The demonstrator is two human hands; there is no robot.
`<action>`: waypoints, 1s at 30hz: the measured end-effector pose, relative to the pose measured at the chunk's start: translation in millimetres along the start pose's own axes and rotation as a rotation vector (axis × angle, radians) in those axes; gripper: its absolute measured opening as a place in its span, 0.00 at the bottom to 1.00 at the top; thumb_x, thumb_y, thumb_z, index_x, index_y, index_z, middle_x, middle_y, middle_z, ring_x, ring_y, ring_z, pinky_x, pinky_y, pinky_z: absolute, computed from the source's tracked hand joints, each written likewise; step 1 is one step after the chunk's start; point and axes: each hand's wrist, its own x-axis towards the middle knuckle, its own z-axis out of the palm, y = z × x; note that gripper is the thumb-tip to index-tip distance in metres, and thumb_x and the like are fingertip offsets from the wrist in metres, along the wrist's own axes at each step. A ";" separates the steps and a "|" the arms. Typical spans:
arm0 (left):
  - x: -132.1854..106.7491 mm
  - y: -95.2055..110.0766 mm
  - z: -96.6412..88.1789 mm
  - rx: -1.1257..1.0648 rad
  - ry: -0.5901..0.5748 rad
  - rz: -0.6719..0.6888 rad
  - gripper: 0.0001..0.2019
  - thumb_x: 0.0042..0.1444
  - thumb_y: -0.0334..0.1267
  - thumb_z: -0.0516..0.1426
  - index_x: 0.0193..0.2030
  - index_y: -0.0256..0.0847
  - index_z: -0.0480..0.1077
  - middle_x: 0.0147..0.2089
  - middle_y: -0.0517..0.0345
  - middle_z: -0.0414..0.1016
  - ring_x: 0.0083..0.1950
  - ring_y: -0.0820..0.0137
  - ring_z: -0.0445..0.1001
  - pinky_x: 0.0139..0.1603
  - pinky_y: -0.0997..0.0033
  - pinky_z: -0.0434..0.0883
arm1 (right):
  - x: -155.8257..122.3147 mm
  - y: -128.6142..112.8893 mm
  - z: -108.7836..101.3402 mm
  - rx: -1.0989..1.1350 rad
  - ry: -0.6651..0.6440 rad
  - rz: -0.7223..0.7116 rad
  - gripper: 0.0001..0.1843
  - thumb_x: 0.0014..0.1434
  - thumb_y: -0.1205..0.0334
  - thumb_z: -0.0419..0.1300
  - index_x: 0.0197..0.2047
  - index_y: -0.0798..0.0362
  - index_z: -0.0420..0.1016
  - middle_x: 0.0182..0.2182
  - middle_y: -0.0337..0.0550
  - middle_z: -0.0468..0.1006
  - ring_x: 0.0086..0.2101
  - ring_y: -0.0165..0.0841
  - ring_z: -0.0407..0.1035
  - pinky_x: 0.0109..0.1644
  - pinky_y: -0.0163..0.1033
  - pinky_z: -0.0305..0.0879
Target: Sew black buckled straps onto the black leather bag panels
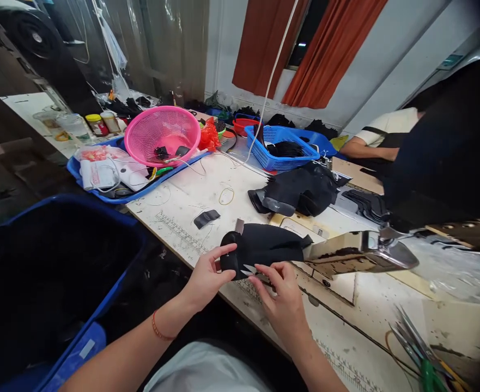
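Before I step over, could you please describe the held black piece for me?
Find the white table, then the shiny machine part. At its left end is the black piece, which, unlike the black pile behind, is in the left hand.

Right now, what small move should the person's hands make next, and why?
Probably squeeze the small silver blades shut at the edge of the black cloth: the right hand holds them there with their points seemingly parted, while the left hand pinches the cloth's end. Whether a thread lies between them is too small to tell.
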 end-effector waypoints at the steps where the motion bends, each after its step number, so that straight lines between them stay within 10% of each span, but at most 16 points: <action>1: -0.5 -0.1 -0.3 0.007 0.003 0.003 0.31 0.40 0.27 0.63 0.56 0.35 0.71 0.33 0.59 0.77 0.34 0.74 0.70 0.35 0.77 0.66 | -1.3 -0.7 1.5 0.005 0.001 -0.008 0.10 0.62 0.59 0.60 0.45 0.53 0.75 0.36 0.43 0.63 0.32 0.31 0.64 0.30 0.36 0.67; 16: -2.3 -0.1 -2.9 -0.052 0.002 -0.013 0.32 0.40 0.28 0.64 0.57 0.35 0.71 0.33 0.57 0.78 0.34 0.73 0.72 0.36 0.75 0.67 | -6.3 -4.7 7.6 -0.038 0.035 -0.074 0.09 0.62 0.61 0.60 0.46 0.50 0.75 0.34 0.41 0.65 0.28 0.28 0.65 0.25 0.32 0.65; 30: -8.1 2.1 -3.2 -0.013 0.014 -0.016 0.32 0.40 0.27 0.63 0.57 0.36 0.72 0.30 0.60 0.75 0.32 0.73 0.70 0.35 0.74 0.67 | -1.7 -7.9 -5.4 0.242 -0.081 0.182 0.09 0.61 0.55 0.61 0.38 0.51 0.79 0.27 0.39 0.67 0.25 0.30 0.65 0.24 0.35 0.62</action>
